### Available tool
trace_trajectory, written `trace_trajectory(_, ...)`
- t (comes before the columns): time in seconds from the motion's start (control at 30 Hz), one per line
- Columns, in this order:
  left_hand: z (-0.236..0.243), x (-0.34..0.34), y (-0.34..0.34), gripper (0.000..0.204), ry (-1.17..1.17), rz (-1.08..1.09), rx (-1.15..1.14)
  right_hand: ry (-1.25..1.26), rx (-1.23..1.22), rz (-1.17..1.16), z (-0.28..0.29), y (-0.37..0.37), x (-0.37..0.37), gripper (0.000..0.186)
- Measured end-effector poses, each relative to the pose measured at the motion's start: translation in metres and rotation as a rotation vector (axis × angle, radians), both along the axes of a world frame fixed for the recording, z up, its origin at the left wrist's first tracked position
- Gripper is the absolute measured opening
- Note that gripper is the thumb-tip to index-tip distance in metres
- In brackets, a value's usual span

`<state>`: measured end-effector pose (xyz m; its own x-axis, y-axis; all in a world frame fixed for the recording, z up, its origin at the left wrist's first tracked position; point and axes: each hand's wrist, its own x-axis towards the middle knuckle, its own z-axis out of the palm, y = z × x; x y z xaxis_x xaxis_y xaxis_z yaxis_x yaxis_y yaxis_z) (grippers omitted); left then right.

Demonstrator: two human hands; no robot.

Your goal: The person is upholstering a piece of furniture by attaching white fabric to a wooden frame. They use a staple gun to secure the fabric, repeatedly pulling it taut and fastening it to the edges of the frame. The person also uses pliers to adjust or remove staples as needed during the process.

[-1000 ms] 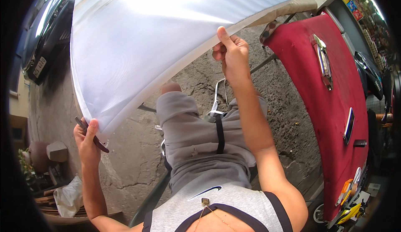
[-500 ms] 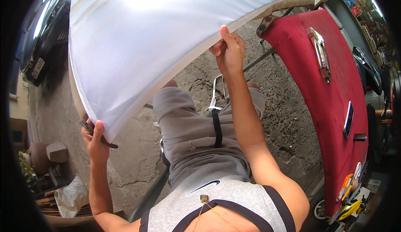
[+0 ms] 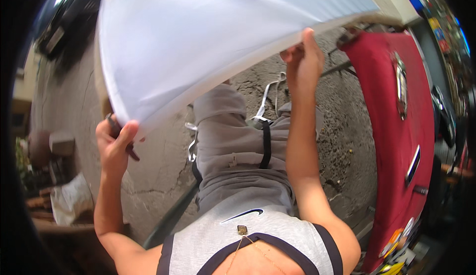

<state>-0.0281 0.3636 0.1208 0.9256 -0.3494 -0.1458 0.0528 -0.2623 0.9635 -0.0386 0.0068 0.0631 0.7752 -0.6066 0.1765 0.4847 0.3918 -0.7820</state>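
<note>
A glossy white sheet (image 3: 198, 42) stretches across the upper part of the view, over a tan panel whose edge (image 3: 391, 0) shows at the far right. My left hand (image 3: 111, 151) pinches its near left corner, thumb on top. Also held in that hand is a dark tool with a curved reddish-brown end (image 3: 132, 152); its kind is unclear. Farther right, my right hand (image 3: 307, 69) grips the sheet's near edge between thumb and fingers. The fingers under the edge are partly hidden.
To the right, a red cloth-covered surface (image 3: 377, 126) bears a silver staple gun (image 3: 400, 89), a phone (image 3: 412, 166) and a small dark piece (image 3: 420, 190). A dark car (image 3: 69, 17) stands at far left. A white sack (image 3: 72, 200) lies at lower left. The ground is cracked concrete.
My view has shifted. Both hands keep hold of the sheet; the left appears slightly higher, the right farther right. The sheet's near edge has moved up and right in the picture.
</note>
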Motion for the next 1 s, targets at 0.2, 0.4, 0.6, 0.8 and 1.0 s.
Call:
trace_trajectory(0.2,-0.008,-0.002,0.0,0.027,-0.046,-0.008,-0.134,0.115,-0.164,0.545,-0.015,0.131,-0.039,0.021)
trace_trajectory(0.4,-0.015,0.003,0.007,0.023,-0.09,-0.103,-0.206,0.176,-0.032,0.741,0.016,0.204,-0.029,0.018)
trace_trajectory(0.6,-0.016,0.012,0.014,0.02,-0.074,-0.07,-0.186,0.237,-0.097,0.702,0.015,0.206,-0.03,0.02)
trace_trajectory(0.8,0.026,0.047,0.014,0.019,-0.584,0.17,0.286,0.211,-0.086,0.614,0.016,0.213,-0.029,0.02)
trace_trajectory(1.0,0.049,0.122,-0.068,0.038,-0.707,-0.19,0.793,0.286,-0.021,0.67,0.018,0.218,-0.032,0.022)
